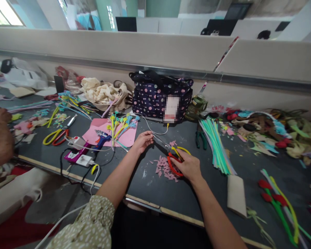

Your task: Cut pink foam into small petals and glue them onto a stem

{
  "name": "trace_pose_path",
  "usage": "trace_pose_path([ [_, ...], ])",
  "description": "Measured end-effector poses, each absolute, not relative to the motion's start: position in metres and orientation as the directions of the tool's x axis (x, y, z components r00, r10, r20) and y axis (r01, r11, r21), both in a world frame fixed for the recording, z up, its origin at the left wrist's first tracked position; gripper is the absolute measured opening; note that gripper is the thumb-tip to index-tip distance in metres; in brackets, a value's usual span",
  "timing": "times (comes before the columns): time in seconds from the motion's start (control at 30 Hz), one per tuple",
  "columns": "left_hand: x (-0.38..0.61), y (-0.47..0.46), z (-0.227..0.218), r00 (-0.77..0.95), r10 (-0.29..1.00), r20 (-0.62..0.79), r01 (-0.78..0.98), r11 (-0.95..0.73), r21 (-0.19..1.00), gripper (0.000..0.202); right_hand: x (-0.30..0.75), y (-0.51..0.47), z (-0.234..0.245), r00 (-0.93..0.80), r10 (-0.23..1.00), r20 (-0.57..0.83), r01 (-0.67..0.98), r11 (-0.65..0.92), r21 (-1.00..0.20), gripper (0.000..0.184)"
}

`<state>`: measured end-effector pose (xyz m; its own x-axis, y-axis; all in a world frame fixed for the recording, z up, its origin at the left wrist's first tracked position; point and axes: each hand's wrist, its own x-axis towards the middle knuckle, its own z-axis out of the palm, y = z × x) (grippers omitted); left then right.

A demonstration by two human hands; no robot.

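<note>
dark table (142, 173) seen from the worker's own eyes, with a heap of small pink pieces (164, 169) on it; take that heap as the middle of a clock. the right hand (190, 166), at three o'clock, was curled around the red and yellow handles of a pair of scissors (168, 147), whose blades pointed toward eleven o'clock; how wide the blades stood could not be told. the left hand (145, 139), at eleven o'clock, had its thumb and fingertips drawn together in a pinch near the blade tips. whether it gripped anything was too small to tell.

the snipping seemed well under way: the heap was a loose pile, with a few stray bits beside it. no uncut pink strip could be made out, so how much cutting was left was unclear. a bundle of long green and pale strips (215, 147) at two o'clock looked whole and untouched.

at ten o'clock, yellow and blue stems with frilled tips (116, 125) lay on a pink sheet (130, 137), apparently already put together, with a blue glue gun (103, 139) just beside them. red-headed flowers (278, 200) between three and four o'clock also looked made up.
</note>
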<state>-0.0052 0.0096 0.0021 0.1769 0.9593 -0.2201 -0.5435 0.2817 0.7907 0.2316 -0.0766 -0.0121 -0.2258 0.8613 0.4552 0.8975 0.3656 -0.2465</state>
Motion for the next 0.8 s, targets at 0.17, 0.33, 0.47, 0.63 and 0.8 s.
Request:
trace_pose_path([
  [0.17, -0.0053, 0.0098, 0.0021, 0.171, 0.963, -0.208, -0.534, 0.268, 0.802, 0.03, 0.2312, -0.0781, -0.0078, -0.235, 0.874, 0.426, 0.905, 0.356, -0.231, 0.046],
  [0.33, -0.0059, 0.0106, 0.0007, 0.163, 0.965, -0.204, -0.529, 0.26, 0.808, 0.029, 0.2281, -0.0801, -0.0049, -0.235, 0.883, 0.405, 0.907, 0.349, -0.236, 0.045],
  [0.47, -0.0061, 0.0113, -0.0005, 0.158, 0.967, -0.2, -0.528, 0.254, 0.811, 0.029, 0.2273, -0.0802, -0.0053, -0.24, 0.883, 0.403, 0.909, 0.35, -0.228, 0.047],
  [0.63, -0.0061, 0.0111, -0.0006, 0.159, 0.971, -0.179, -0.53, 0.237, 0.814, 0.029, 0.2304, -0.0775, -0.0087, -0.252, 0.88, 0.403, 0.901, 0.366, -0.234, 0.047],
  [0.8, -0.0063, 0.0102, 0.0006, 0.156, 0.971, -0.18, -0.529, 0.236, 0.815, 0.031, 0.2327, -0.0765, -0.0117, -0.265, 0.878, 0.398, 0.89, 0.382, -0.25, 0.047],
])
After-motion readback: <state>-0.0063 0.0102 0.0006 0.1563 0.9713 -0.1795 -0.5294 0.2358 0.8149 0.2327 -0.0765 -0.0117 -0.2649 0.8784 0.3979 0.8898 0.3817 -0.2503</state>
